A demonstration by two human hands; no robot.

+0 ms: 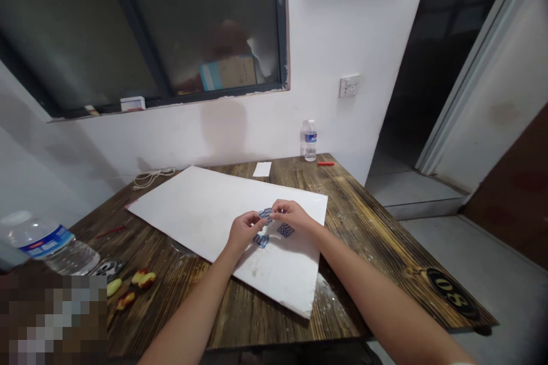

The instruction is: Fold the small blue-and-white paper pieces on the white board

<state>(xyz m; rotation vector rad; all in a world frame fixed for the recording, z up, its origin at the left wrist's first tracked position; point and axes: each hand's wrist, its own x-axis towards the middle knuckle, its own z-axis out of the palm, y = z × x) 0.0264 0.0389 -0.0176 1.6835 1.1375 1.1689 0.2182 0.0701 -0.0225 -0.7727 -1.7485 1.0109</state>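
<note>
Over a white board (201,199) my two hands meet, fingers pinched. Between them is a small blue piece (266,215) made of thin looped lines, like a cluster of paper clips; its exact kind is too small to make out. My left hand (245,231) grips its left side, and my right hand (293,215) has its fingertips closed at its right side. Just below my left fingertips, a second blue looped piece (261,240) lies on the board. A third, darker looped piece (285,231) lies under my right hand, in its shadow.
The board lies askew on a dark wooden table (363,256). Water bottles stand at the left (51,242) and back right (310,141), near a red pen-like stick (326,163). A white card (262,169), coiled cord (152,178) and fruit pieces (143,278) lie around it.
</note>
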